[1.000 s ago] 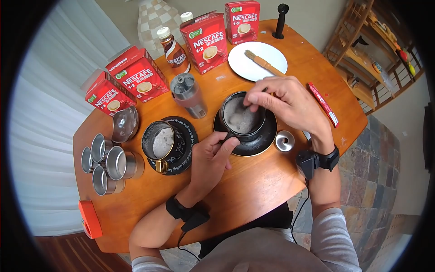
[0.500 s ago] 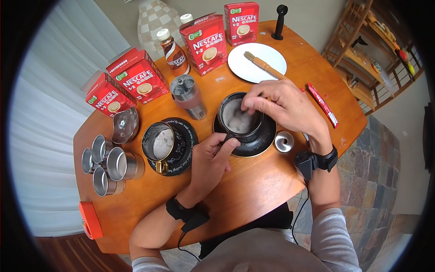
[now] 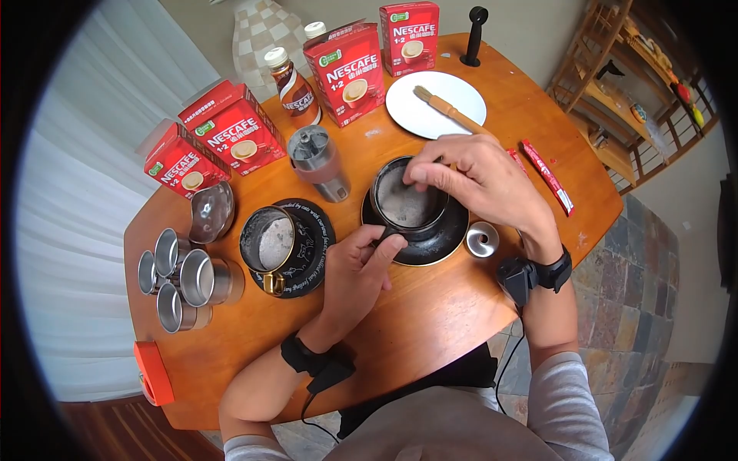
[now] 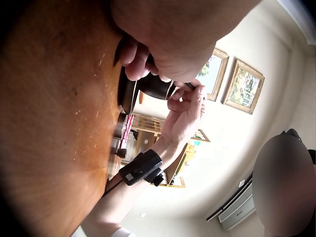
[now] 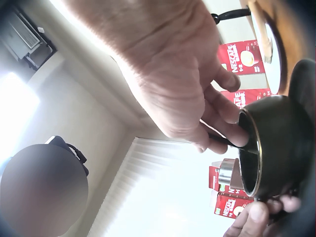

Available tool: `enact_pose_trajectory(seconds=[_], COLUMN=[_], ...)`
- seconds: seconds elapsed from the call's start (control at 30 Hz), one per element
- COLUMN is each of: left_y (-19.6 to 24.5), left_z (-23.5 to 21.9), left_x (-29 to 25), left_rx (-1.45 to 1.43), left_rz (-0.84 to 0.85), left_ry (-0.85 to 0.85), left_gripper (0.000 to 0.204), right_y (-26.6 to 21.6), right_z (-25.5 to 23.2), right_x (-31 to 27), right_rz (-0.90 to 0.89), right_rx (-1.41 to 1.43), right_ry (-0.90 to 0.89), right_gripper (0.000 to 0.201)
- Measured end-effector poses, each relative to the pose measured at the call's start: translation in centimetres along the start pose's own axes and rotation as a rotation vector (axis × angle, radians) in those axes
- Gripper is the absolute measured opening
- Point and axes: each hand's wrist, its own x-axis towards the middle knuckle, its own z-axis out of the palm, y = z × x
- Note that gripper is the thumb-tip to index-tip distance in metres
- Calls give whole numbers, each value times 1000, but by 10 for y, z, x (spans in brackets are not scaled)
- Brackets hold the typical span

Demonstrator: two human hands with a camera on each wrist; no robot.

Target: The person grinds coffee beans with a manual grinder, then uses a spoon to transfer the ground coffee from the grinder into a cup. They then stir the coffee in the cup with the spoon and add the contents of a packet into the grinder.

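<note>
My left hand pinches the handle of a black, gold-rimmed cup that stands on a black saucer. Greyish, frothy-looking contents show inside the cup. Over the rim, my right hand pinches a thin dark utensil handle that slants down into the cup; its lower end is hidden. To the left, a second black cup with a gold handle and pale powder inside sits on a lettered black saucer. A steel coffee grinder stands behind and between the cups.
Several steel cups and a clear bowl stand at left. Red Nescafe boxes and a bottle line the back. A brush lies across a white plate; a steel ring and red sachet lie at right.
My right hand has shifted slightly left over the cup with the utensil handle, and the surface of the contents looks different. The left hand stays on the cup handle.
</note>
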Motion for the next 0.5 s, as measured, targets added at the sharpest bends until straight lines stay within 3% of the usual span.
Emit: enact_pose_trajectory(seconds=[0.07,0.27,0.37,0.47,0.5], left_y=[1,3,2,1,2], left_z=[1,0,0,-1,-1], left_x=[0,0,0,0,0], left_rx=[-2,9,13,-6,-7], left_rz=[-2,-6,-4,-4,-8], left_ry=[-3,-7,-14,-10,-9], left_gripper=[21,21,21,21,21], right_y=[6,0,-5,6,6], right_z=[4,-2,-1,5,5], right_x=[2,-1,2,2,1], right_rz=[-89,27,58,-108,-86], right_rx=[-22,47,56,-27,-17], right_ry=[96,-63,74,119,78], right_gripper=[25,27,27,25,25])
